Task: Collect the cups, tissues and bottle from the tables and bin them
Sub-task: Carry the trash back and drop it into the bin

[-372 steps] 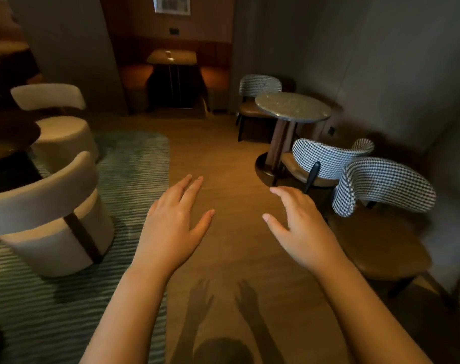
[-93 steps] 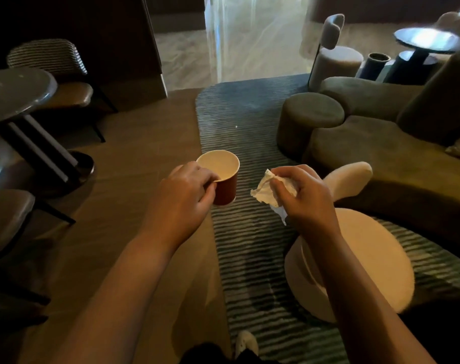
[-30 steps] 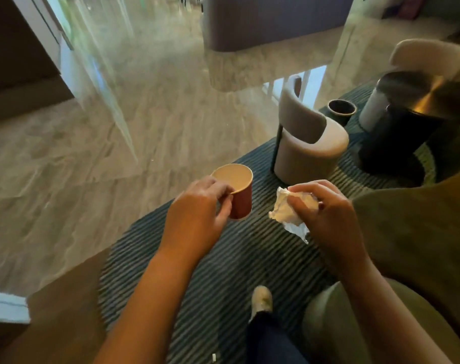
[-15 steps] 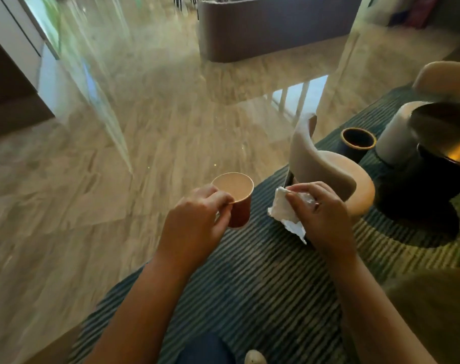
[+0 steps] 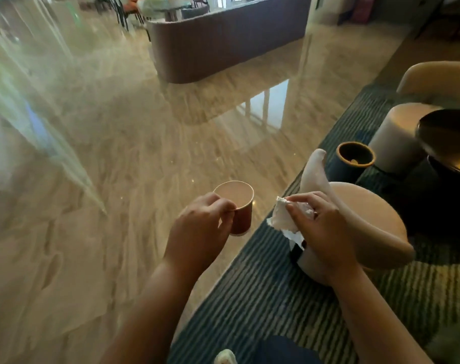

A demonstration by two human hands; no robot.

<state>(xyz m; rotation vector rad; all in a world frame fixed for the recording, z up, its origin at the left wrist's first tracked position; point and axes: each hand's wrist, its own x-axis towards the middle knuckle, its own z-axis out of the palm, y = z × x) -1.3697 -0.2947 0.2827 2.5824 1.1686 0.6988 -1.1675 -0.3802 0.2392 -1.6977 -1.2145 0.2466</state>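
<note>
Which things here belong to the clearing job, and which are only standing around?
Job: red paper cup in left hand; tissue in right hand; dark bin.
Just there: cream chair; striped rug; round dark table; curved counter.

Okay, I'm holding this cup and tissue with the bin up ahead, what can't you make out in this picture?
Head view only:
- cup: near side hidden by the left hand pinching its rim.
- tissue: partly covered by the right hand.
- bin: inside mostly dark; one small pale item, too small to identify.
- dark table: cut off by the right edge.
</note>
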